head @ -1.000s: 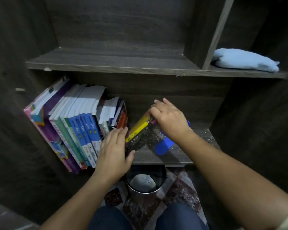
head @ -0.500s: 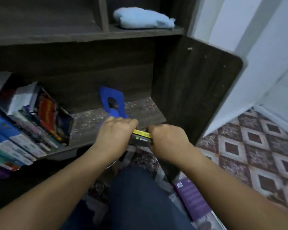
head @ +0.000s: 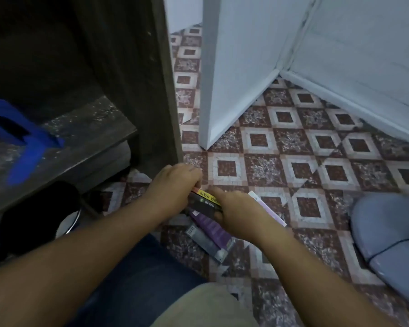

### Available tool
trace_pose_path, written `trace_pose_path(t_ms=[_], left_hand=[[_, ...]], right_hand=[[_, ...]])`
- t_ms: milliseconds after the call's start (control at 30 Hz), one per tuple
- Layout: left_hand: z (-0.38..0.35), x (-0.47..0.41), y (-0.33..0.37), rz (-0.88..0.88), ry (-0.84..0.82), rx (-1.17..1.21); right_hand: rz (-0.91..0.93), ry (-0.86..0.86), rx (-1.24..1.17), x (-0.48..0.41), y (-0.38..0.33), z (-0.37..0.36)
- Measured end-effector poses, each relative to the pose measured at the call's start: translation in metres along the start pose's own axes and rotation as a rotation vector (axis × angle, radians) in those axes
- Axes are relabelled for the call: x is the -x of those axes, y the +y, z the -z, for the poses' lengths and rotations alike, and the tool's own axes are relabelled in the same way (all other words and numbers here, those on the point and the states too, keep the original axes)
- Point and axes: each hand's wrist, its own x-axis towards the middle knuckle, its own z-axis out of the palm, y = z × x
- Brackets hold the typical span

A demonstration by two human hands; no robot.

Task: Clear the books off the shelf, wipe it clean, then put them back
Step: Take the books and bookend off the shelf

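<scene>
My left hand [head: 172,187] and my right hand [head: 236,208] both grip a small stack of books [head: 206,201] with a yellow and a black spine, low over the tiled floor beside the bookcase. Under it lies a purple book [head: 211,228] on other books on the floor. The dusty lower shelf [head: 85,128] is at the left, with a blue bookend [head: 21,142] standing on it. The books left on the shelf are out of view.
The bookcase's dark side panel [head: 151,79] stands just left of the hands. A white wall corner [head: 222,79] rises behind. A round bin [head: 66,220] sits under the shelf edge. A grey-blue cushion [head: 392,239] lies on the floor at the right. My knee fills the bottom.
Both hands carried the yellow and black books from the shelf front down to the floor at the right, over the purple book. The view swung right, away from the shelved books.
</scene>
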Motion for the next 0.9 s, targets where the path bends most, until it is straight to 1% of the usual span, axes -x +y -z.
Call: trace_pose_path(t_ms=[67, 167, 333, 467, 567, 667, 733, 800, 900], left_hand=[[-0.013, -0.014, 0.000, 0.006, -0.046, -0.034], [-0.038, -0.039, 0.003, 0.002, -0.152, -0.071], [-0.075, -0.065, 0.000, -0.043, -0.226, -0.056], [-0.097, -0.084, 0.005, -0.076, -0.275, -0.030], [-0.113, -0.092, 0.009, -0.097, -0.276, 0.000], [-0.127, -0.091, 0.010, -0.089, -0.285, 0.027], [-0.133, -0.087, 0.009, -0.079, -0.307, 0.032], [-0.139, -0.084, 0.007, -0.071, -0.327, 0.040], [-0.145, -0.080, 0.002, -0.053, -0.329, 0.062]], right_hand=[[-0.039, -0.033, -0.019, 0.000, 0.018, -0.015], [-0.150, -0.064, -0.061, -0.005, 0.054, -0.047], [-0.318, -0.072, -0.046, -0.020, 0.102, -0.099], [-0.471, -0.005, -0.094, -0.033, 0.139, -0.134], [-0.586, 0.099, -0.103, -0.044, 0.162, -0.154], [-0.620, 0.211, -0.083, -0.054, 0.185, -0.164], [-0.621, 0.256, -0.044, -0.062, 0.197, -0.169], [-0.635, 0.232, 0.006, -0.070, 0.209, -0.179], [-0.691, 0.118, 0.066, -0.080, 0.223, -0.198]])
